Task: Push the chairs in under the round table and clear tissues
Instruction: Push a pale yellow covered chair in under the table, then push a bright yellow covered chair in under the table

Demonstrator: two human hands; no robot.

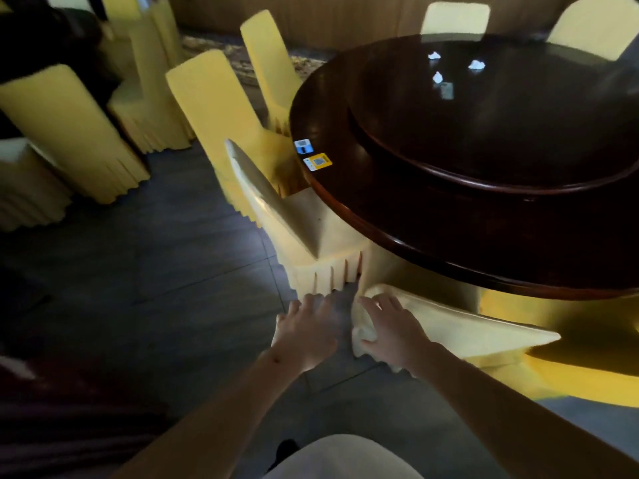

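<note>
In the head view, the dark round tabletop is seen at the right, with a raised turntable at its middle. Three crumpled tissues are left lying far across the turntable, well apart from both hands. Yellow-covered chairs are ranged round the rim. The near chair is met at the corner of its back by the right hand, whose fingers are spread and laid flat on the cover; nothing is gripped. The left hand is held open beside it, over the floor, in the gap before the next chair, and it cannot be told whether anything is touched. Two stickers are seen near the table's edge.

A push on one corner only is judged likely to swing the near chair askew instead of sliding it under. The loose cover may be dragged or bunched beneath the palm, and the neighbouring chair's skirt may be caught, since the two stand just beside each other.
</note>
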